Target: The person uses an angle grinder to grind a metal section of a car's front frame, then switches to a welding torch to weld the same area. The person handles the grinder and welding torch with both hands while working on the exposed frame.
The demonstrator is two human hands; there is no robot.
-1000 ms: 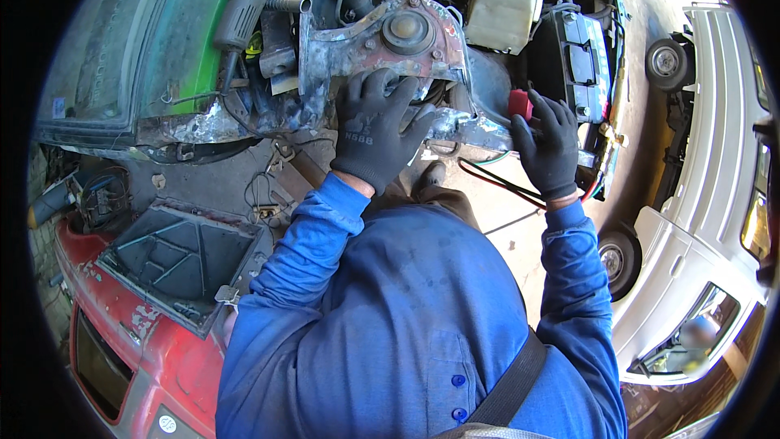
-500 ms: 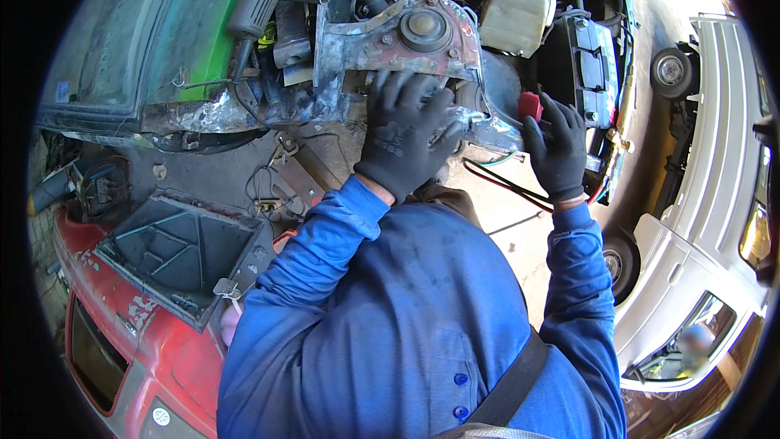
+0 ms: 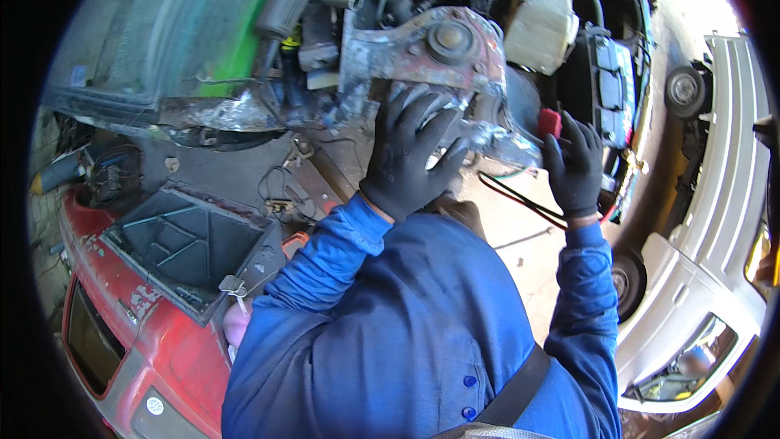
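My left hand point(image 3: 412, 150), in a dark glove, lies with spread fingers against the worn metal edge just below the rusty suspension tower point(image 3: 451, 39). My right hand point(image 3: 575, 169), gloved too, is bent at the right end of that bare metal panel point(image 3: 500, 143). A small red block-like piece point(image 3: 549, 123) shows at its thumb and forefinger, which seem closed on it; its kind cannot be made out. Red and dark cables point(image 3: 524, 202) run below the panel toward my right wrist.
A battery point(image 3: 611, 89) and a whitish fluid tank point(image 3: 540, 23) sit in the engine bay. An orange-and-grey power tool point(image 3: 286, 0) lies by the green body panel point(image 3: 223, 57). A dark metal panel point(image 3: 203, 236) rests on a red car point(image 3: 175, 358); a white van point(image 3: 691, 276) stands right.
The view has shifted, so the vehicle appears lower and farther right. My left hand has slid slightly left along the metal edge. My right hand stays beside the red piece.
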